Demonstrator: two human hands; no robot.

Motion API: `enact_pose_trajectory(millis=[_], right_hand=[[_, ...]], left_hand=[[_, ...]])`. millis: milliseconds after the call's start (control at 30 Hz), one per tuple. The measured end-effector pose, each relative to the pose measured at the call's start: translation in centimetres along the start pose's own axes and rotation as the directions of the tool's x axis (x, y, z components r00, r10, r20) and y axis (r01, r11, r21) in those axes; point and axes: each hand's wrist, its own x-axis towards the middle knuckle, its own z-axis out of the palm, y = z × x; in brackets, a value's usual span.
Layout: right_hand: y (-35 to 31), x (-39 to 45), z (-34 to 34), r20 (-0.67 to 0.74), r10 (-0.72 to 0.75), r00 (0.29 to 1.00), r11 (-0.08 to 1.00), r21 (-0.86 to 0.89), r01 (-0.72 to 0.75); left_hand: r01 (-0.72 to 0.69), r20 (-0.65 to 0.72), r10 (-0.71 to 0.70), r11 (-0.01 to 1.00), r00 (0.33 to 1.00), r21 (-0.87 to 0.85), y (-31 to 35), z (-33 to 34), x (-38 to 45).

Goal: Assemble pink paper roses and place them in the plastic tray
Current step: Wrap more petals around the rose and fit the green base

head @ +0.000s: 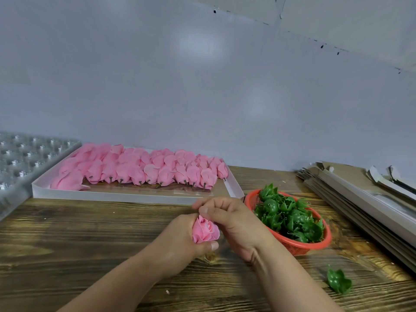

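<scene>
The left hand (180,239) grips a pink paper rose (205,230) just above the tabletop (90,233), bloom up and tilted right. The right hand (227,219) pinches its top petals. The plastic tray (13,167) lies well away at far left, nearer the left hand.

The light is soft and even, a bit dim. Two pale shiny spots glow on the smooth grey wall (202,86), well above the brown wooden table (90,233). Shadows on the table are faint. Edges bend outward. The clear bumpy plastic tray (27,158), left of the table, looks blurry.
</scene>
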Motion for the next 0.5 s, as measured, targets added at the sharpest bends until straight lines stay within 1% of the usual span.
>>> enact_pose_trajectory(millis=[100, 167, 233, 300, 367, 433, 500], right_hand=[[0.4, 0.1, 0.0, -0.021, 0.072, 0.997, 0.997, -0.010, -0.072], [0.3, 0.1, 0.0, -0.023, 0.080, 0.997, 0.997, -0.019, -0.080], [-0.1, -0.1, 0.0, 0.009, 0.047, 0.999, 0.999, -0.006, -0.047], [-0.6, -0.3, 0.1, 0.077, 0.011, 0.997, 1.000, -0.003, -0.011], [-0.7, -0.5, 0.1, 0.138, -0.004, 0.990, 0.999, -0.039, 0.009], [-0.7, -0.6, 0.2, 0.155, -0.017, 0.988, 0.996, -0.079, 0.029], [-0.6, -0.6, 0.2, 0.143, -0.021, 0.989, 0.996, -0.083, 0.034]], left_hand=[[0.004, 0.018, -0.004, 1.000, 1.000, 0.018, 0.0, 0.0, -0.1], [-0.002, 0.026, 0.002, 1.000, 1.000, 0.012, 0.1, 0.0, -0.1], [-0.011, 0.033, 0.011, 1.000, 0.999, 0.005, 0.3, 0.0, -0.1], [-0.016, 0.050, 0.015, 1.000, 0.999, 0.016, 0.4, 0.0, -0.2], [-0.021, 0.061, 0.020, 1.000, 0.998, 0.011, 0.4, 0.0, -0.2], [-0.025, 0.077, 0.025, 1.000, 0.997, -0.001, 0.5, 0.0, -0.2], [-0.033, 0.089, 0.032, 0.999, 0.996, 0.009, 0.6, 0.1, -0.3]])
